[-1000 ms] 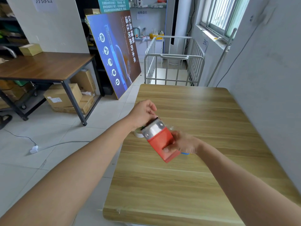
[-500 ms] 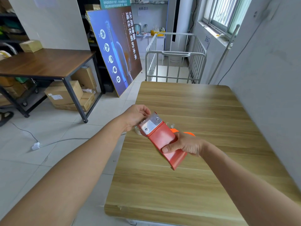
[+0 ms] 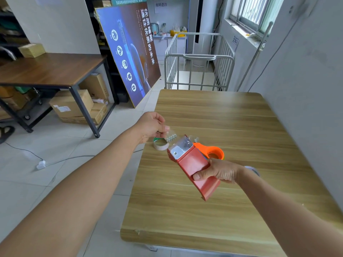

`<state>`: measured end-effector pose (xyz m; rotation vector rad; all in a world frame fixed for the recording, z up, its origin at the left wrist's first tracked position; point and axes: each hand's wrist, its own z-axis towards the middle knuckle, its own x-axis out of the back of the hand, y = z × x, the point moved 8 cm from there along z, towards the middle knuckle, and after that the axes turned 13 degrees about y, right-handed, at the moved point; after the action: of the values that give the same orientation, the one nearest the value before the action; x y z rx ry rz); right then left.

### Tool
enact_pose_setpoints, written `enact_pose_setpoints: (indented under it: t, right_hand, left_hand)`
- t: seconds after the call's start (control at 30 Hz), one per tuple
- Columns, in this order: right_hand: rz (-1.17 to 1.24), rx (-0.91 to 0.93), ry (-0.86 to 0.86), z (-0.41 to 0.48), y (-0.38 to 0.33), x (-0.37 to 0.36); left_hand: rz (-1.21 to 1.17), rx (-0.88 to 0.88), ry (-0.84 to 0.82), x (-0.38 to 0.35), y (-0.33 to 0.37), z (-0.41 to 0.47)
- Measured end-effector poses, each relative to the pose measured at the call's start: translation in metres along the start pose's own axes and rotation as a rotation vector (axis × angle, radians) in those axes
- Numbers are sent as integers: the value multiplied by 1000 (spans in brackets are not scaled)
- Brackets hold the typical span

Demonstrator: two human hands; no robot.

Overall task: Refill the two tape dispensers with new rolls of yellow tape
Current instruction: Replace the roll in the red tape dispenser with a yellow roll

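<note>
One light wooden bench [image 3: 213, 210] fills the lower right of the view, its right edge running along a pale wall, and everything of the task sits or hovers near its left edge, about halfway along. Largest of the things is the red tape dispenser [image 3: 194, 167], held above the bench and tilted, its metal cutter plate pointing up and toward the far left, its rounded end pointing down toward the near edge. The right hand [image 3: 217, 171] grips it from the right side, the thumb pressed flat across the red face and the other fingers wrapped round behind, out of sight. Behind the dispenser, toward the far edge, an orange dispenser [image 3: 213, 152] shows its open ring, partly hidden by the red one; whether it rests on the bench cannot be told. The left hand [image 3: 152, 126] is raised over the bench's left edge, its fingers [image 3: 164, 129] pinched together on a strip of clear tape [image 3: 170, 137] that hangs slack toward the cutter plate. Just below that hand, a small roll of pale tape [image 3: 161, 144] with a green inner core lies flat on the bench, right at its left edge, apart from the red dispenser.
</note>
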<state>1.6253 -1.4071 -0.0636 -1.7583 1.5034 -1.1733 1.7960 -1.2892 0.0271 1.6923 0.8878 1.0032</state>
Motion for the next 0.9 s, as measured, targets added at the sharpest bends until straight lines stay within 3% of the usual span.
enact_pose_setpoints:
  t: [0.53,0.9]
  right_hand:
    - [-63,-23,41,-21,3,22]
    - [-115,-134,261,-1,16,20]
  left_hand:
    - [43,-69,217,32,9,16]
    - [282,-384,158,-5,27,-5]
